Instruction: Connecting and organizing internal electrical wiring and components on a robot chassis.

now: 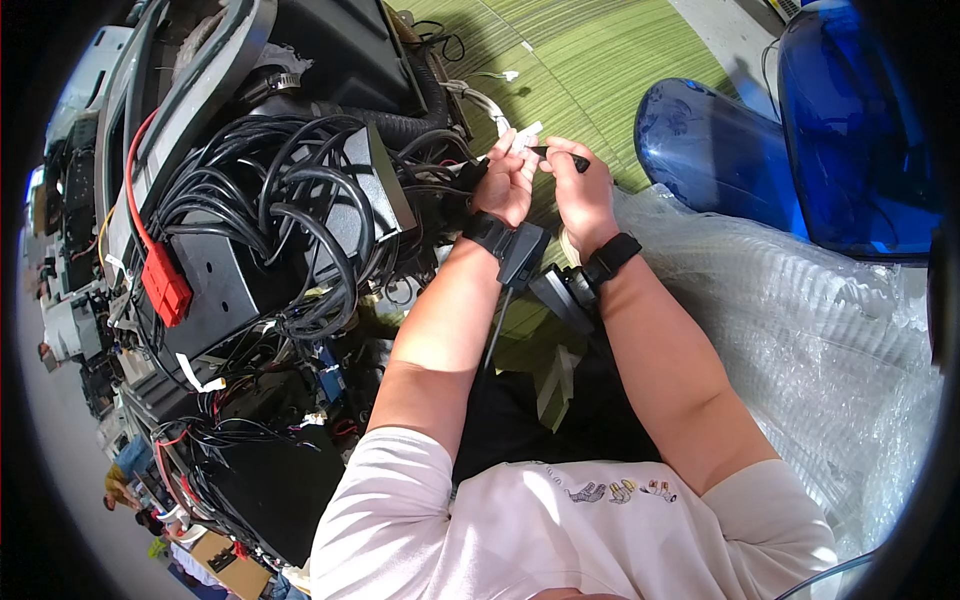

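My left hand is closed on a small white piece, a connector or a tag, near the upper middle of the view. A bundle of white cables reaches to that hand from above. Close by on the right, my right hand grips a black pen-shaped tool. Its tip points left to the white piece; whether they touch, I cannot tell. Each wrist wears a black strap, and a box-shaped black device hangs at the left one.
Left of my arms stands opened equipment with thick coiled black cables and a red plug. Blue glossy panels lie at the upper right, bubble wrap below them. Striped green carpet spreads ahead.
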The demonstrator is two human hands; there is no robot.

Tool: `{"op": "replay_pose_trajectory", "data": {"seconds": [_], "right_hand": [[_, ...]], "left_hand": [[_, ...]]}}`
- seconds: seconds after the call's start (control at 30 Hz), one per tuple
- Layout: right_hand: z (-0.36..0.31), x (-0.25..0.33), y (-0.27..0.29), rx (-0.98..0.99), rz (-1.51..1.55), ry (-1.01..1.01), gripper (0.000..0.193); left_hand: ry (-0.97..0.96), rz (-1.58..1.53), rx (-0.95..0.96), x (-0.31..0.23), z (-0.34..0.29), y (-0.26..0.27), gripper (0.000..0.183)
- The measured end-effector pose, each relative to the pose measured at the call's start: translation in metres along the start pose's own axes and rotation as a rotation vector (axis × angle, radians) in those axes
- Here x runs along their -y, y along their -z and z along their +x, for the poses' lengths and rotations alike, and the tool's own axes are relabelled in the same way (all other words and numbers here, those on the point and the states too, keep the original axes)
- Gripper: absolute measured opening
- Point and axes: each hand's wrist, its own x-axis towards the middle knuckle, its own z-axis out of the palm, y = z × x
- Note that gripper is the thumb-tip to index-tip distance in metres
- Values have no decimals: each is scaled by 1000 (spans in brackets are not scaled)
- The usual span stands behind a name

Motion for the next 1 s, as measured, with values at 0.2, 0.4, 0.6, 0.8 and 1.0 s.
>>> {"op": "replay_pose_trajectory", "data": {"seconds": [0.2,0.4,0.6,0.8,1.0], "right_hand": [[3,-5,0,-8,-49,6,27],[1,-3,-2,-10,-30,5,27],[-1,0,-2,-12,-35,7,26],[0,-1,-2,-11,-45,-2,26],[1,-4,-3,6,-12,7,26]], "left_hand": [[6,-20,10,0,-1,-3,54],[-15,-11,2,-1,-2,-4,54],[-17,-18,11,-1,-3,-4,54],[-18,-8,15,-2,-5,-7,56],[-36,11,23,-2,-4,-5,58]]}}
